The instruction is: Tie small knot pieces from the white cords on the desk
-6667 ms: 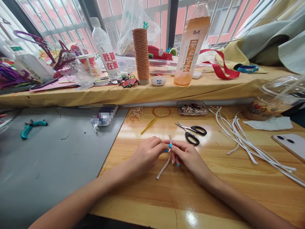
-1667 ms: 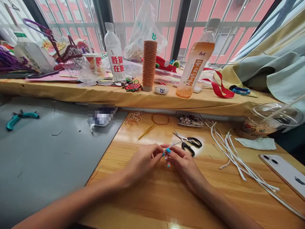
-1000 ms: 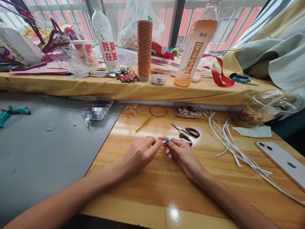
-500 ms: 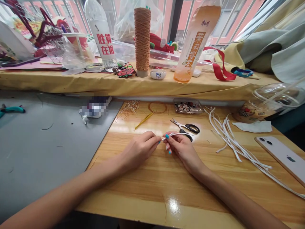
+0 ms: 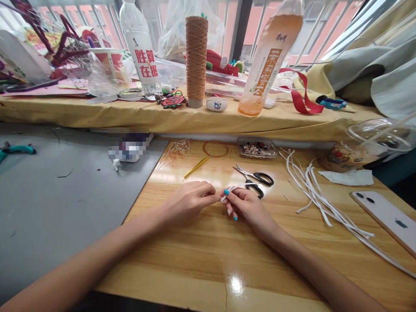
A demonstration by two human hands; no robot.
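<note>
My right hand pinches a short white cord between thumb and fingers, its free end trailing right over the scissors. My left hand is closed, its fingertips meeting the cord's near end at the right fingertips; the exact grip there is too small to make out. Just beyond the hands lie scissors with black handles, their blades spread. Yellow tweezers rest farther left.
White cords lie in a bundle on the right, near a phone and a lidded cup. A clear box of beads stands at the back. Thread scraps lie back left. Bottles and a thread cone line the ledge.
The cord at my right fingertips now looks folded over rather than pointing left. My left fingers have shifted slightly against it. The whole view has dipped a little.
</note>
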